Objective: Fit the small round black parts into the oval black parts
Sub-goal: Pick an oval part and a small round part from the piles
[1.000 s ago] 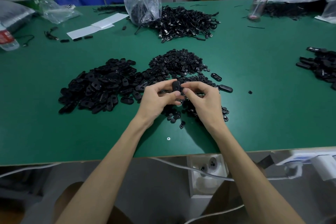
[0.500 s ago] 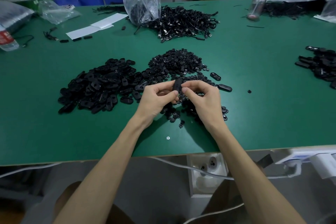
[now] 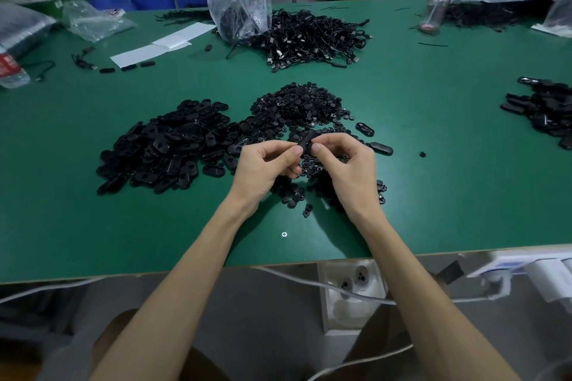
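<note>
One oval black part (image 3: 307, 140) is held between my two hands above the green table (image 3: 448, 170). My left hand (image 3: 266, 165) pinches its near end with thumb and fingers; my right hand (image 3: 346, 164) pinches the other side with thumb and forefinger. Whether a small round part sits in it is hidden by my fingers. A heap of oval black parts (image 3: 173, 148) lies to the left. A heap of small round black parts (image 3: 300, 105) lies just beyond my hands, and more round parts (image 3: 294, 195) are scattered under them.
Two oval parts (image 3: 380, 148) lie right of my hands, with a lone round part (image 3: 422, 154) farther right. A pile of black cables (image 3: 312, 37) and a plastic bag (image 3: 238, 6) sit at the back. Another dark pile (image 3: 548, 111) is at the right edge. The table's front edge is near my forearms.
The oval part has turned in my fingers from nearly end-on to lying slanted. Both hands stay in the same spot above the scattered round parts.
</note>
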The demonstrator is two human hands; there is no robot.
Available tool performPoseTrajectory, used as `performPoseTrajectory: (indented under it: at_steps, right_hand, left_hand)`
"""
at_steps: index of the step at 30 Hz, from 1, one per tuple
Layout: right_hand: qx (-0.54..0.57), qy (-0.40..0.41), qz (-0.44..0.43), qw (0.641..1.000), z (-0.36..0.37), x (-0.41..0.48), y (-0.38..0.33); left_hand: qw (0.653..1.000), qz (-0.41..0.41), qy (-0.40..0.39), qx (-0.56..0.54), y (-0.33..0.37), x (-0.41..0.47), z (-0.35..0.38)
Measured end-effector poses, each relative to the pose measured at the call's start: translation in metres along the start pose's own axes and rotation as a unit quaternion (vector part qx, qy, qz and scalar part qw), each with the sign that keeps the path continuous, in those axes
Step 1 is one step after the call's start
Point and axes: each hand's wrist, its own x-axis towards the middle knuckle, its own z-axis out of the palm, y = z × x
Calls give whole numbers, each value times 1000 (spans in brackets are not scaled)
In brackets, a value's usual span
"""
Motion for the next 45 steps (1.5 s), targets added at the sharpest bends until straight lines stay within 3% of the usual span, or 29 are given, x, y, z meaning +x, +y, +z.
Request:
performPoseTrajectory:
  at_steps: [23, 31, 45]
  right_hand:
    - [-193, 28, -96, 976, 7, -2, -2]
    - [-220, -9, -150, 964, 12, -7, -4]
    - [-128, -29, -93, 987, 9, -4, -4]
  left_hand:
    - [998, 18, -17, 58, -3, 1, 1]
    - [998, 3, 7, 64, -7, 4, -2]
    - [1000, 8, -4, 13, 0, 1, -1]
